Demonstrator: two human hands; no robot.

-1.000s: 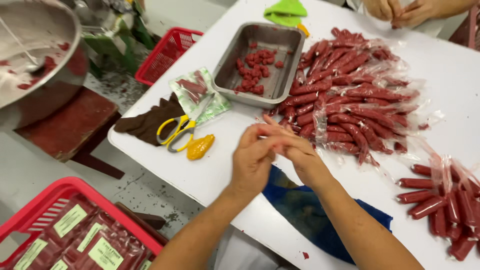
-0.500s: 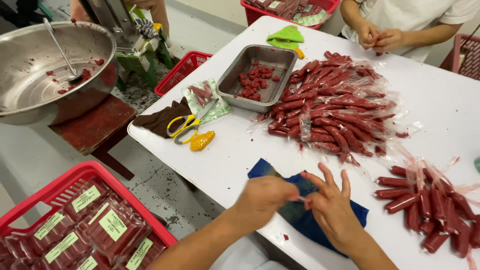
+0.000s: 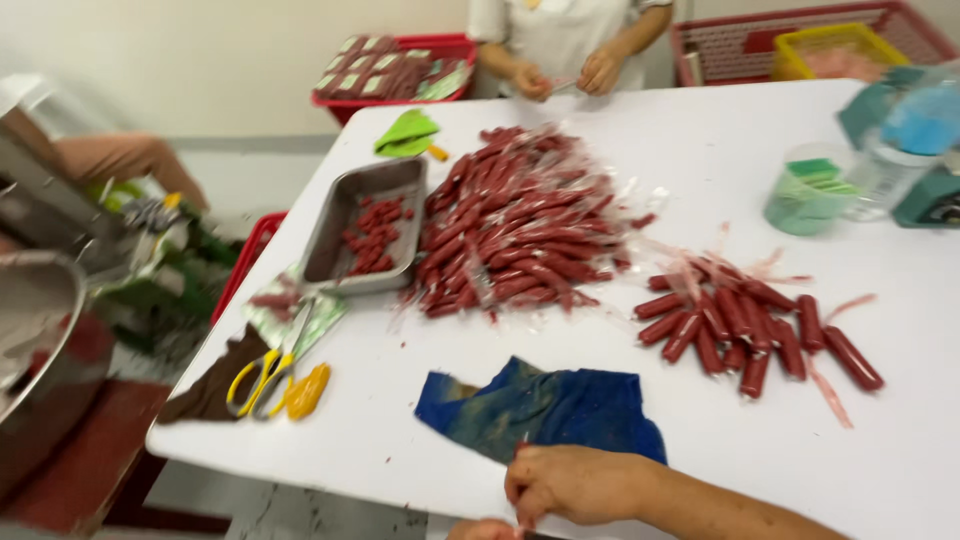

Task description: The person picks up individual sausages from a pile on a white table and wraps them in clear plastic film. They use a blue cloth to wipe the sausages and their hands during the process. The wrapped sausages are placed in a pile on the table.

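Pinching: my right hand (image 3: 575,485) fingers closed on something small, unclear what.
Left hand (image 3: 480,530): mostly hidden, grip untellable.
Beyond fingers: crumpled blue cloth (image 3: 545,408).
Risk: piece may slip unseen.

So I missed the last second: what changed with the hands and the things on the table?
Both hands pulled back from over the table to its near edge: the right hand now sits just below the blue cloth, the left hand barely shows. Sausage piles, metal tray and scissors stayed put.
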